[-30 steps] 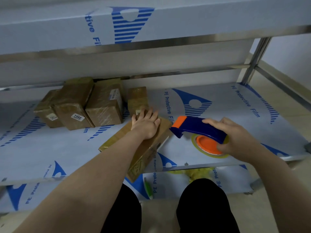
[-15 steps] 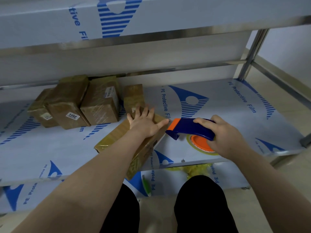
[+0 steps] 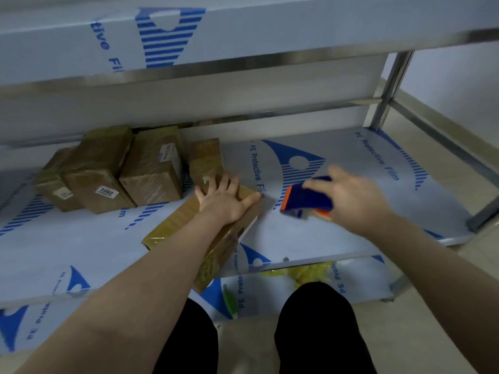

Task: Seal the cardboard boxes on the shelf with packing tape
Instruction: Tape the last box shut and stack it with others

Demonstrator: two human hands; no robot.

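A long flat cardboard box lies diagonally on the middle shelf, its near end overhanging the shelf's front edge. My left hand presses flat on the box's far end with fingers spread. To the right, my right hand grips a blue and orange tape dispenser, blurred by motion, just above the shelf and a short gap from the box's far corner. The tape roll is mostly hidden under my hand.
Three taped boxes stand together at the back left, one labelled 7202, with a small box just behind my left hand. An upper shelf overhangs. A steel post rises at the right. Yellow items lie on the lower shelf.
My right hand has tipped and swung the dispenser, now blurred, staying just right of the box. My left hand stays flat on the box.
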